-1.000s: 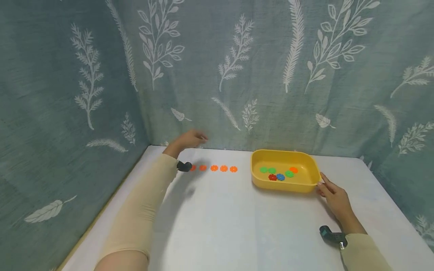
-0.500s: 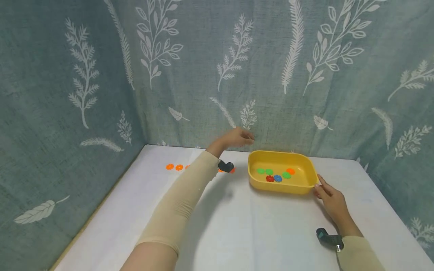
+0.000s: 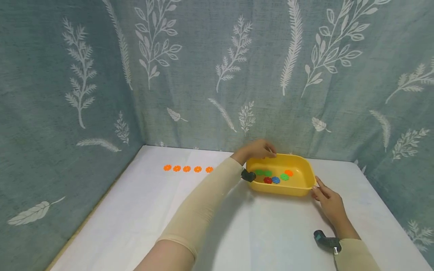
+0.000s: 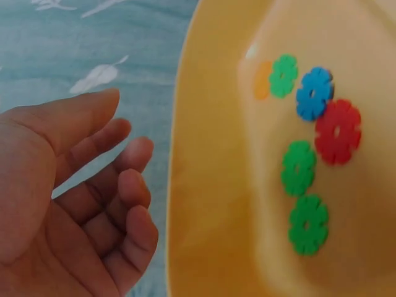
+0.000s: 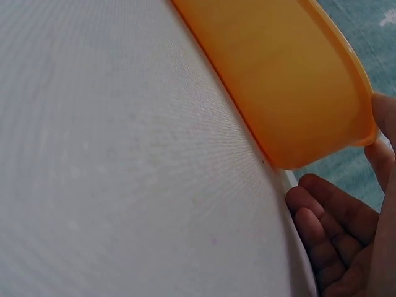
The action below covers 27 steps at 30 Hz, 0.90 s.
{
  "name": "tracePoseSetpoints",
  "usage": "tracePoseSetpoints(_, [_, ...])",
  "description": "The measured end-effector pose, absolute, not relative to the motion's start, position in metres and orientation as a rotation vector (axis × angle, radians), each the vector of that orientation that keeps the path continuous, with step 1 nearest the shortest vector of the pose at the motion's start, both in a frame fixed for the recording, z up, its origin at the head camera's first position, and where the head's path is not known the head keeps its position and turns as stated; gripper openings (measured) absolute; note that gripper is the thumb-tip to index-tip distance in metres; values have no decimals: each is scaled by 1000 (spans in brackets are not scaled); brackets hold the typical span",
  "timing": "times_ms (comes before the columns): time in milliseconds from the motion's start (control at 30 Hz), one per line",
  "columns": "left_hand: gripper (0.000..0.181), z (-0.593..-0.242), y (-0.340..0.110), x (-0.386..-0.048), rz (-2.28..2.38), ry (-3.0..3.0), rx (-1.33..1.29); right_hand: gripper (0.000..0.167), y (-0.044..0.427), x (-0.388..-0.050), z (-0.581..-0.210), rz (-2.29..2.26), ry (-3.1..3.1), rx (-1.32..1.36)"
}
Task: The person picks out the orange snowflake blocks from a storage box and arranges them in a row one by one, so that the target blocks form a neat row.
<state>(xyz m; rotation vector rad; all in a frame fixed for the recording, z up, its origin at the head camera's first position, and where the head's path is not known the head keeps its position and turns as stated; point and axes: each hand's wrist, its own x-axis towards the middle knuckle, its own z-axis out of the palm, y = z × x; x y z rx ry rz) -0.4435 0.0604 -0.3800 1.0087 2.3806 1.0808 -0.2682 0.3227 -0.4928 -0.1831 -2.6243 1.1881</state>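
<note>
A yellow plastic tray (image 3: pixel 281 191) stands on the table. In it lie a red notched disc (image 4: pixel 338 132), a blue disc (image 4: pixel 314 94), an orange disc (image 4: pixel 262 80) and 3 green discs (image 4: pixel 298 168). My left hand (image 3: pixel 259 148) hovers at the tray's back left rim, fingers loosely bent; the left wrist view shows nothing between thumb and fingers. At the tray's right end my right hand (image 3: pixel 330 203) pinches the rim between thumb and forefinger, the other fingers curled below.
Several orange discs (image 3: pixel 187 169) form a row on the white table (image 3: pixel 285 233), left of the tray. A patterned green-blue cloth (image 3: pixel 203 75) hangs behind and at both sides. My left forearm crosses the table's middle.
My left hand has moved right, from above the row of orange discs to the tray's back left rim. The right hand keeps its hold on the tray.
</note>
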Motion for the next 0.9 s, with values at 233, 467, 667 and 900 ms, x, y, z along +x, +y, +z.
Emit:
tracePoseSetpoints(233, [24, -389, 84, -437, 1001, 2435, 972, 59, 320, -268, -492, 1208, -2625, -219])
tracePoseSetpoints(467, [31, -404, 110, -420, 861, 2592, 921, 60, 319, -268, -493, 1228, -2617, -222])
tracePoseSetpoints(667, [36, -415, 132, -410, 849, 2611, 731, 60, 320, -267, -492, 1217, -2612, -215])
tracePoseSetpoints(900, [22, -432, 155, -412, 576, 2785, 759, 60, 323, -271, -494, 1220, -2618, -208])
